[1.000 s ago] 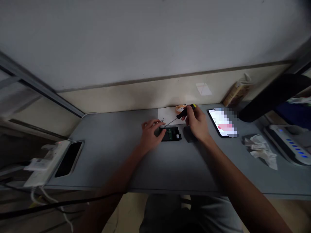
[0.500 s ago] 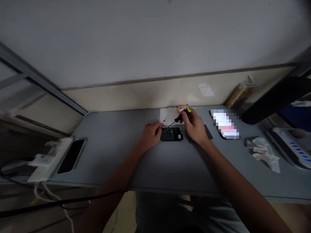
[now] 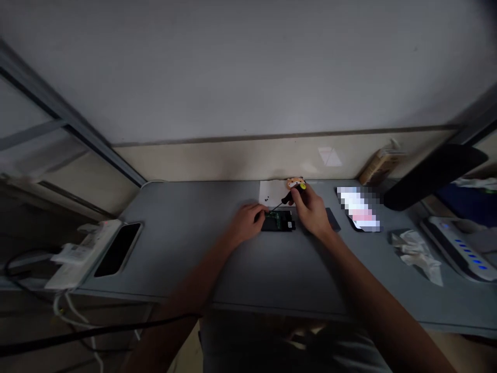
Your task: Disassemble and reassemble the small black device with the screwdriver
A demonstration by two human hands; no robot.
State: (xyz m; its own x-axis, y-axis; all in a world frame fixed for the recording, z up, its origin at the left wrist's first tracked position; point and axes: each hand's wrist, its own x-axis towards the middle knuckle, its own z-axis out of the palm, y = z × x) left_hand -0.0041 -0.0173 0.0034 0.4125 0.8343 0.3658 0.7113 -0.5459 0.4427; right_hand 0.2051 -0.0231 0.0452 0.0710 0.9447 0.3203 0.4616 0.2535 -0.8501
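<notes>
A small black device with a green circuit board (image 3: 278, 221) lies flat on the grey table. My left hand (image 3: 248, 223) is closed at its left end, thumb and fingers gripping the upper left corner. Held in my right hand (image 3: 312, 211) is a screwdriver (image 3: 288, 198) with a black handle and yellow end cap. Its thin shaft slants down leftward to the board's upper edge, close to my left fingertips; the exact contact is hidden. Behind the board lies a white sheet (image 3: 272, 190) with several tiny dark screws (image 3: 266, 199). A dark flat panel (image 3: 333, 219) lies partly under my right hand.
An orange-and-white animal figure (image 3: 294, 182) sits by the wall. To the right are a lit phone (image 3: 359, 210), crumpled tissue (image 3: 417, 254), a black cylinder (image 3: 435, 176), a carton (image 3: 380, 167) and a device with blue lights (image 3: 462, 248). A dark phone (image 3: 118, 249) and power strip (image 3: 85, 254) stand left.
The view has shifted slightly, so the table appears lower. My left fingers have moved in over the board's upper left part, nearer the screwdriver tip. My right hand keeps hold of the screwdriver.
</notes>
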